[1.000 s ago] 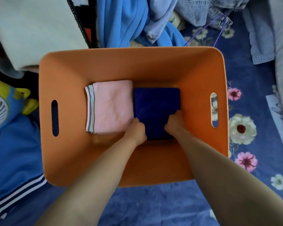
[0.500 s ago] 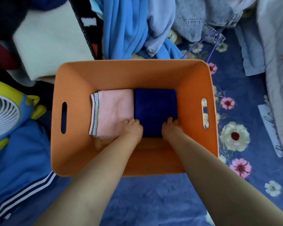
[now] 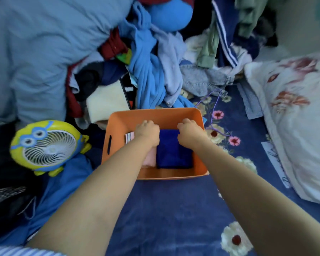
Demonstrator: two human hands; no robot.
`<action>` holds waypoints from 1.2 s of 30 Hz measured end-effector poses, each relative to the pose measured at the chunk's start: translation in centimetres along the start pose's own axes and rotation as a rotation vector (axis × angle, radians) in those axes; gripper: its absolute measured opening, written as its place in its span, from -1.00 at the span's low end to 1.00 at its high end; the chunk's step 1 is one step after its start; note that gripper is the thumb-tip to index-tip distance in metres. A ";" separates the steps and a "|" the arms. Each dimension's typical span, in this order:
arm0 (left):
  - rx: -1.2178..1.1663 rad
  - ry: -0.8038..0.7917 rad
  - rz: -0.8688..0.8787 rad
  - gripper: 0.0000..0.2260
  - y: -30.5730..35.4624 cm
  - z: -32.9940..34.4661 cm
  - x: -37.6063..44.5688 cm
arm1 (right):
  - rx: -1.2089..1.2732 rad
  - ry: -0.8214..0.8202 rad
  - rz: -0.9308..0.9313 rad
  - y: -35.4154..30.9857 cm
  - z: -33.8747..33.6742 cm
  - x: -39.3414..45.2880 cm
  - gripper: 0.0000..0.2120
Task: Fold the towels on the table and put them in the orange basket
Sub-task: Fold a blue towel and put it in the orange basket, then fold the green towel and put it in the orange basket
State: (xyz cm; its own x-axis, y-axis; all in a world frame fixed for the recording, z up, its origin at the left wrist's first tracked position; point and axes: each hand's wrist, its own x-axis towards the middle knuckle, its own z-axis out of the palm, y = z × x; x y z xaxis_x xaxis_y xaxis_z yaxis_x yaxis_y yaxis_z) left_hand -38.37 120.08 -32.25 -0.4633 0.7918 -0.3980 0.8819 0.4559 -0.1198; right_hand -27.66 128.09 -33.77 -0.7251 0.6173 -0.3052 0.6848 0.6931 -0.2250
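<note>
Both towels down in the basket (image 3: 118, 124), pink towel (image 3: 130, 136) beside blue towel (image 3: 174, 154). Left hand (image 3: 147, 130) and right hand (image 3: 189, 131) curled at far edges, seemingly gripping nothing, perhaps tucking.

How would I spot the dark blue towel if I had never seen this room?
Find the orange basket on the flowered blue sheet, in front of the clothes heap. Two folded towels lie inside; the dark blue towel is on the right, plain and deep navy, unlike the pink towel with its striped edge.
</note>
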 end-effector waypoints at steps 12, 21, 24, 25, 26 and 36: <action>-0.039 0.325 -0.016 -0.71 4.2 -10.4 -18.2 | -0.009 0.358 -0.114 -1.7 -12.0 -18.2 -0.69; -0.022 0.465 0.247 -0.71 9.9 -11.9 -31.4 | 0.009 0.610 0.084 0.2 -13.6 -35.8 -0.69; 0.003 0.461 0.358 -0.74 12.4 -11.0 -35.1 | 0.008 0.626 0.199 1.1 -12.1 -42.3 -0.68; 0.020 0.469 0.388 -0.74 13.4 -10.8 -36.0 | 0.018 0.647 0.235 1.7 -11.8 -44.1 -0.67; 0.032 0.481 0.433 -0.75 14.8 -10.6 -37.3 | 0.013 0.667 0.286 2.2 -11.4 -46.7 -0.67; 0.091 0.493 0.954 -0.71 36.4 -8.8 -52.4 | 0.041 0.766 0.815 11.4 -7.0 -72.6 -0.66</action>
State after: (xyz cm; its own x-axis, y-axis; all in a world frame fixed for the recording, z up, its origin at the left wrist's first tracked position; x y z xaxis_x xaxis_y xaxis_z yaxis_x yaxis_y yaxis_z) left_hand 17.20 98.77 -7.78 0.4530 0.8904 0.0449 0.8915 -0.4521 -0.0289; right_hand 32.28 93.78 -7.67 0.0975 0.9574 0.2718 0.9673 -0.0268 -0.2523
